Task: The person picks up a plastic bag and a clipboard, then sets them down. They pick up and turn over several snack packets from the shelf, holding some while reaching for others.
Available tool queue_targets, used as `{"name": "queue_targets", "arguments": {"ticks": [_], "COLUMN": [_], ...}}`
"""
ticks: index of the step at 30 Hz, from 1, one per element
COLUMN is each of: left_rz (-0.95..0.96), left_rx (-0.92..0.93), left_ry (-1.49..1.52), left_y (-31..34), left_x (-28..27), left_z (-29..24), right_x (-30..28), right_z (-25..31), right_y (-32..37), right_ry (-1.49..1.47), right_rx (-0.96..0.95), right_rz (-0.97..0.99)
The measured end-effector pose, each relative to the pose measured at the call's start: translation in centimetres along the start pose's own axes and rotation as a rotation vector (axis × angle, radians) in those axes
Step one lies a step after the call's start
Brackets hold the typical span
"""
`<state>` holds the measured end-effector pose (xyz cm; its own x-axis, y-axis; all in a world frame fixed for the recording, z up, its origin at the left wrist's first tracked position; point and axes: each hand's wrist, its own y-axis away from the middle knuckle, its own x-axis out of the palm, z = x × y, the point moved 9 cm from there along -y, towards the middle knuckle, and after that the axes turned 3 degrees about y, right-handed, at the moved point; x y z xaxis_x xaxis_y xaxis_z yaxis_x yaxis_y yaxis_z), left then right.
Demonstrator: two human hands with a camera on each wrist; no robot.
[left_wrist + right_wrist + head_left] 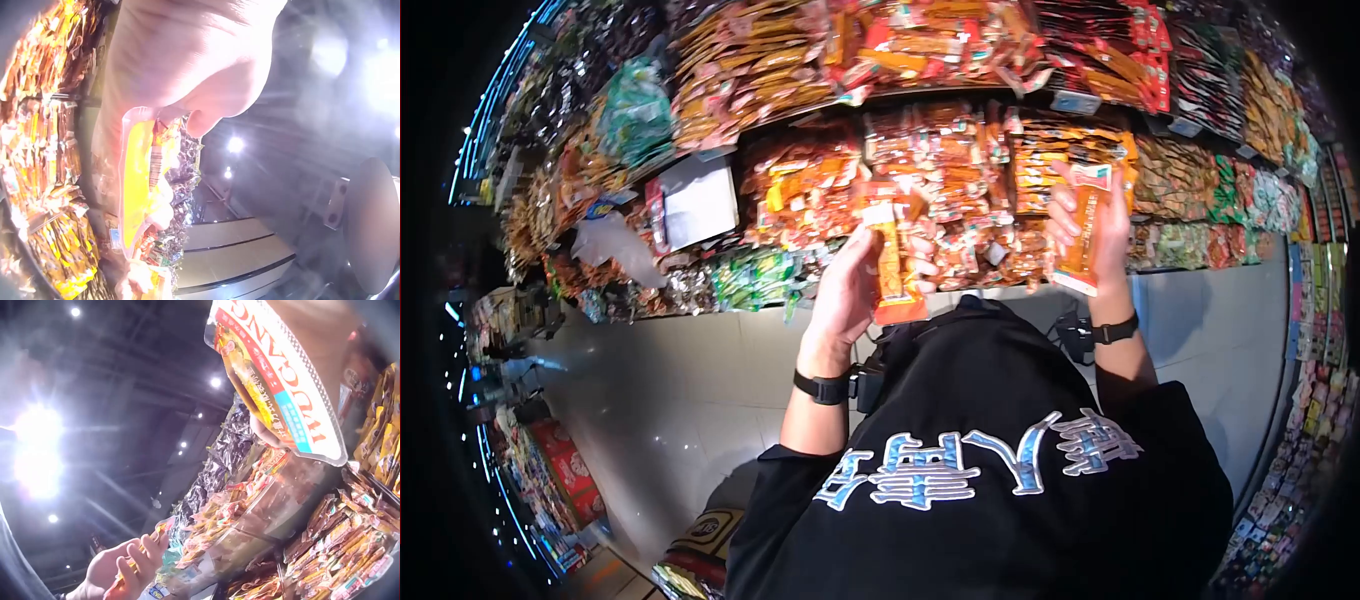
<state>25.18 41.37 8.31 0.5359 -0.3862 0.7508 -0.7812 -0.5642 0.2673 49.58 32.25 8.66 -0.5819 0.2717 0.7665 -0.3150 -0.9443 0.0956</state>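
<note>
My left hand (847,292) grips an orange snack packet (889,268) upright in front of the shelves, thumb on the near side and fingertips showing past its right edge. In the left wrist view the packet (139,187) shows a yellow back with a barcode. To the right, my right hand (1113,240) holds a second orange snack packet (1084,232), its fingers curled round the left edge. The right wrist view shows large red letters on a white band of that packet (275,381), and the left hand (128,569) lower down with its packet.
Tiered bins of packed snacks (940,160) fill the space just beyond both hands. A white card (698,200) and a clear plastic bag (615,250) lie at the left bins. Green packets (755,280) line the front edge. Pale tiled floor (690,370) runs below, with more shelves at both sides.
</note>
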Motion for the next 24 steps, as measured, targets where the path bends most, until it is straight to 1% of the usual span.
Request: {"name": "queue_targets", "arguments": {"ticks": [1, 2, 3, 4, 11, 14, 19, 22, 24], "left_rz": [0.016, 0.033, -0.027, 0.004, -0.017, -0.015, -0.074, -0.006, -0.016], "left_rx": [-0.007, -0.014, -0.004, -0.008, 0.047, 0.070, 0.068, 0.050, 0.028], "left_ry": [0.002, 0.005, -0.002, -0.016, -0.022, -0.035, -0.037, -0.117, -0.097], "left_y": [-0.6, -1.1, -1.3, -2.0, -3.1, -3.2, -3.4, -3.7, -3.9], "left_x": [0.8, 1.6, 2.2, 2.3, 4.7, 4.9, 4.4, 4.1, 3.6], "left_z": [0.6, 1.2, 1.5, 2.1, 3.8, 3.8, 3.3, 2.4, 1.8], "right_x": [0.1, 0.2, 0.4, 0.8, 2.2, 3.6, 5.7, 6.8, 7.1], "right_z": [0.4, 0.9, 1.3, 1.6, 2.1, 1.6, 0.7, 0.1, -0.2], "right_y": [-0.1, -0.4, -0.6, -0.7, -1.6, -1.8, -2.5, -3.1, -4.0], "right_ry": [-0.050, -0.067, -0.114, -0.166, -0.281, -0.347, -0.428, -0.451, -0.454], "right_rx": [0.031, 0.059, 0.086, 0.119, 0.245, 0.283, 0.311, 0.318, 0.285], "right_rz": [0.034, 0.107, 0.163, 0.224, 0.410, 0.450, 0.524, 0.535, 0.511]}}
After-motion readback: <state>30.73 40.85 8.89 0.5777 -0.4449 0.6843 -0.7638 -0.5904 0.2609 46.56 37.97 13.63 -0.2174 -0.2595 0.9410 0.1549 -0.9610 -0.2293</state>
